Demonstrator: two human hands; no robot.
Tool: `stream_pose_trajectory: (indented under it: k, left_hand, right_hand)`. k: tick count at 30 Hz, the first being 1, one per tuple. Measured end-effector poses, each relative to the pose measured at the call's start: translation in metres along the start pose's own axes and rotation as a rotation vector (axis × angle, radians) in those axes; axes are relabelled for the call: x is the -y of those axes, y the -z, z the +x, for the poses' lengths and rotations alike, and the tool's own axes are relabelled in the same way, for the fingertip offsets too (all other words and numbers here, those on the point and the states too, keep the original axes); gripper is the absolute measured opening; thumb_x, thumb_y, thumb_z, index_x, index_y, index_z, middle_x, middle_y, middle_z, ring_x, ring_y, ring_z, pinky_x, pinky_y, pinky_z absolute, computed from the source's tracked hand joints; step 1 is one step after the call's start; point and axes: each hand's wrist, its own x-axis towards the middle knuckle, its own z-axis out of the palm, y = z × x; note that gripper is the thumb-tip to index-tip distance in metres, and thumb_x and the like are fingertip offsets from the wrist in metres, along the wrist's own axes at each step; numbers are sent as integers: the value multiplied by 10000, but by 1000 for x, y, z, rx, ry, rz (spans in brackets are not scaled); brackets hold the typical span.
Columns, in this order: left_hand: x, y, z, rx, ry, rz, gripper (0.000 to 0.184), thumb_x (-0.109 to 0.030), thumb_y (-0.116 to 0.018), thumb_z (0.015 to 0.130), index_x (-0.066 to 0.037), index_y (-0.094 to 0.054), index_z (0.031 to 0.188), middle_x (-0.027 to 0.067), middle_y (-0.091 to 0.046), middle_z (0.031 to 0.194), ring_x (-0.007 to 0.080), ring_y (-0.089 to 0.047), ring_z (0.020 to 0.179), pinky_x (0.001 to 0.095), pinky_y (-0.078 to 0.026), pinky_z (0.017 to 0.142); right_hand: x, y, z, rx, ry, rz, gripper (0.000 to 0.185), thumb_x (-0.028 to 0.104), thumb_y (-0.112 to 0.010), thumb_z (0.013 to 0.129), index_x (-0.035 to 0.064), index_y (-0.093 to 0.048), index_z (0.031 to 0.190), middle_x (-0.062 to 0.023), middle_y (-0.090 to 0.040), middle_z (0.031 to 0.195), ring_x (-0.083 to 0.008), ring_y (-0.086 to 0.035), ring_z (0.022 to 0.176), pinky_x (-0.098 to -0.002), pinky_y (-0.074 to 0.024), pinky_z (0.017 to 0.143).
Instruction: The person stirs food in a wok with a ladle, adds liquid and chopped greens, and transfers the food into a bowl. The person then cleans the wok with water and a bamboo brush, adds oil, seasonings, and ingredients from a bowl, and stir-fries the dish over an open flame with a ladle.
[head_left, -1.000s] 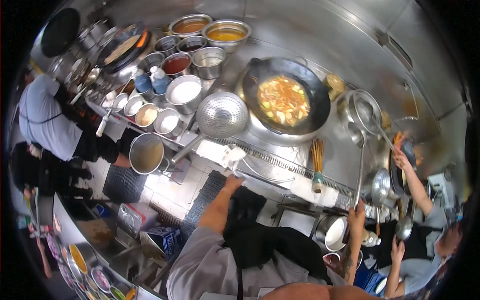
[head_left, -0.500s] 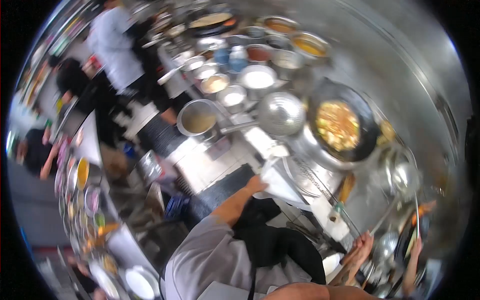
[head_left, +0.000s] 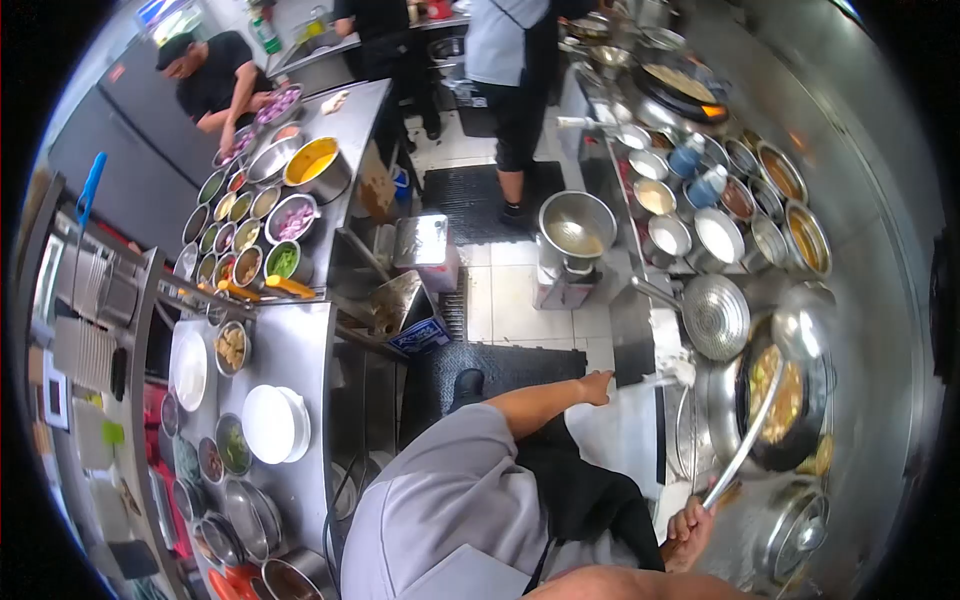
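My right hand (head_left: 688,533) is closed around the long handle of a steel ladle (head_left: 808,325). The ladle's bowl hangs over the far rim of a black wok (head_left: 822,385), which holds food pieces in brownish liquid (head_left: 778,405). At the stove's front edge, my left hand (head_left: 597,387) is closed at the top of a white cloth (head_left: 625,430); the exact grip is partly hidden. A round perforated strainer (head_left: 715,318) rests left of the wok, its handle pointing toward the aisle.
Sauce pots (head_left: 718,238) and blue-topped bottles (head_left: 706,187) line the stove's far side. A pot (head_left: 577,230) stands by the aisle. The left counter (head_left: 300,335) bears ingredient bowls and white plates (head_left: 272,424). One co-worker (head_left: 225,85) handles chopped onions; others stand farther back.
My view has swung leftward, showing more of the left counter. The ladle's bowl has moved from right of the wok to over its rim. My left hand stays by the white cloth.
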Motion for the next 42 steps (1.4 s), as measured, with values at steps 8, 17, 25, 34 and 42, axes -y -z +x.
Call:
stream_pose_trajectory:
  k: [8, 17, 25, 34, 42]
  left_hand:
    - [74, 165, -142, -404, 225, -453, 792, -189, -649, 712, 37, -264, 1365, 344, -482, 1161, 463, -477, 1114, 442, -408, 962]
    - [211, 260, -261, -878, 357, -443, 760, -192, -637, 717, 73, -307, 1348, 344, -468, 1224, 434, -468, 1157, 424, -390, 988]
    - [273, 259, -322, -1118, 370, -659, 745, -156, -660, 710, 94, -326, 1327, 302, -480, 1251, 390, -471, 1194, 384, -372, 1011]
    - [275, 274, -345, -1087, 513, -697, 735, -198, -681, 730, 68, -335, 1321, 323, -474, 1237, 415, -471, 1176, 413, -384, 997]
    - [282, 295, -335, -1037, 485, -651, 763, -181, -653, 744, 60, -282, 1366, 313, -443, 1280, 397, -462, 1196, 407, -382, 1004]
  right_hand:
    - [-57, -203, 125, 615, -374, -183, 539, 101, -563, 826, 63, -355, 1321, -22, -395, 614, -82, -333, 304, -266, -333, 277]
    - [-151, -504, 179, 984, -764, -239, 500, 53, -526, 829, 22, -394, 1310, -23, -431, 634, -80, -413, 364, -246, -362, 310]
    - [-265, -688, 220, 1200, -231, -1022, 153, 5, -514, 780, 9, -506, 932, -27, -483, 601, -111, -483, 389, -256, -397, 355]
    - [-337, -754, 243, 1307, -39, -1235, 137, 88, -526, 781, -37, -512, 838, -53, -502, 615, -139, -518, 464, -279, -425, 409]
    - [-327, -780, 234, 1159, -580, -951, 100, 57, -499, 820, -3, -497, 740, -58, -528, 657, -107, -497, 468, -252, -419, 417]
